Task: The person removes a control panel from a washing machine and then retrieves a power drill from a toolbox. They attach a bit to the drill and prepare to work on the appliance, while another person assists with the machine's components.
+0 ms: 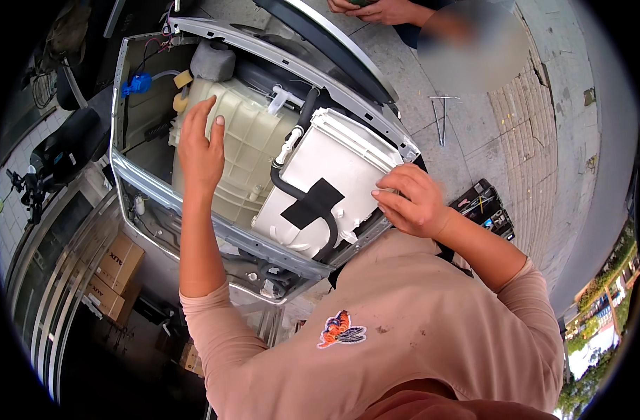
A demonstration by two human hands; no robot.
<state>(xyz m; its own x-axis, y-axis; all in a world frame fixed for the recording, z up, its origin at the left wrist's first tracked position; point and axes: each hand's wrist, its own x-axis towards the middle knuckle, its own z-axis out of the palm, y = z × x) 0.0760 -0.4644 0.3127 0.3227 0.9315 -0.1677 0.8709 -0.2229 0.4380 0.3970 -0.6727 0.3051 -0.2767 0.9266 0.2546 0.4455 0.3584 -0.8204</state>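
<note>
The opened metal cabinet of a washing machine [155, 183] lies before me, its inner parts exposed. My left hand [199, 148] is over the cream ribbed plastic tub [253, 140], fingers pointing away from me and thumb apart, holding nothing. My right hand [414, 203] is at the right edge of a white box-shaped plastic housing [295, 175]. Its fingers are slightly bent and apart, with nothing in them; whether the fingertips touch the edge I cannot tell. A black patch [314, 203] sits on the housing, and a black hose [285, 183] runs along it and passes under the patch.
A grey block [213, 61] and blue valve-like part [136, 85] are at the cabinet's far left. A person's hands [383, 11] show at the top. A metal T-shaped tool [442, 119] and black toolbox [484, 208] lie on the paving. Cardboard boxes [118, 262] stand lower left.
</note>
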